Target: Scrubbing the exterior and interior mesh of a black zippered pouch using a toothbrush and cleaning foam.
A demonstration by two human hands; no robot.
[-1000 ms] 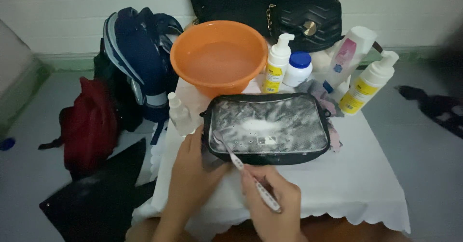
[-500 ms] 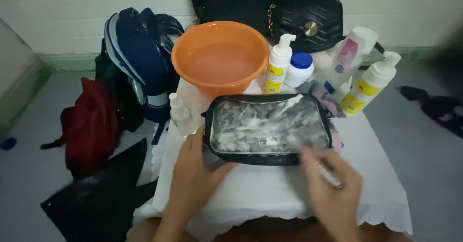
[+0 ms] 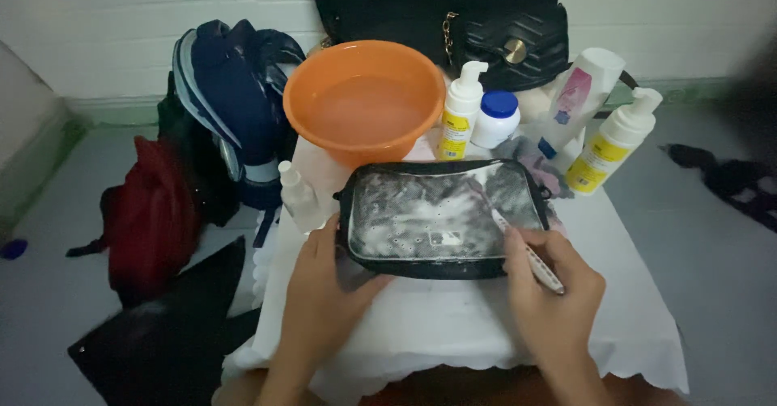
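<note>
Left hand [image 3: 324, 293] is pressing flat on the near-left corner of the foamy clear pouch [image 3: 441, 218], fingers spread, not clamping. Right hand [image 3: 550, 293] is closing its grip around a toothbrush [image 3: 526, 248], bristles touching the pouch's right side. Pouch is sitting mid-tabletop [image 3: 453, 325]. Risk: soapy plastic sliding under the flat palm, pouch bumping the water-filled orange basin [image 3: 364, 98] or pump bottles [image 3: 460, 113] just behind.

clear black-trimmed pouch [image 3: 441, 220] lies flat on the table, foam-covered, white toothbrush [image 3: 524, 246] slanting across it.
</note>
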